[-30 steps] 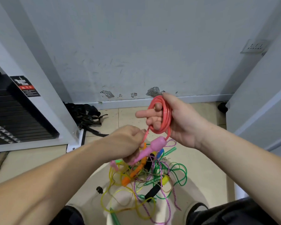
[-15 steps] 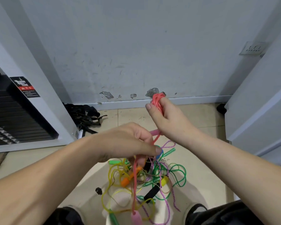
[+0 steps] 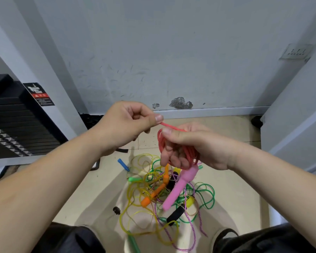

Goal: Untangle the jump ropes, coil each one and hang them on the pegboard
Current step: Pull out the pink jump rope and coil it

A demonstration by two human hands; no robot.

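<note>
Clenched round the red coil (image 3: 159, 143), the right hand (image 3: 199, 148) kept its grip while the left hand (image 3: 128, 125), lower a moment before, had risen, pinching a strand (image 3: 169, 126). With the pink handle (image 3: 179, 185) drawn up under the coil, this rope looked nearly wound; other ropes (image 3: 153, 194) lay tangled on the floor (image 3: 226, 201).

A scuffed grey wall (image 3: 153, 52) is noted ahead, with chipped patches (image 3: 180, 103) just above a white baseboard (image 3: 217, 111) and a socket plate (image 3: 295, 52) at upper right. At left, a black weight stack (image 3: 16, 128) bearing a red-and-white warning label (image 3: 39, 94) is seen; what may be black straps (image 3: 91, 119) are heaped beside it on the beige tiled floor (image 3: 226, 143).
</note>
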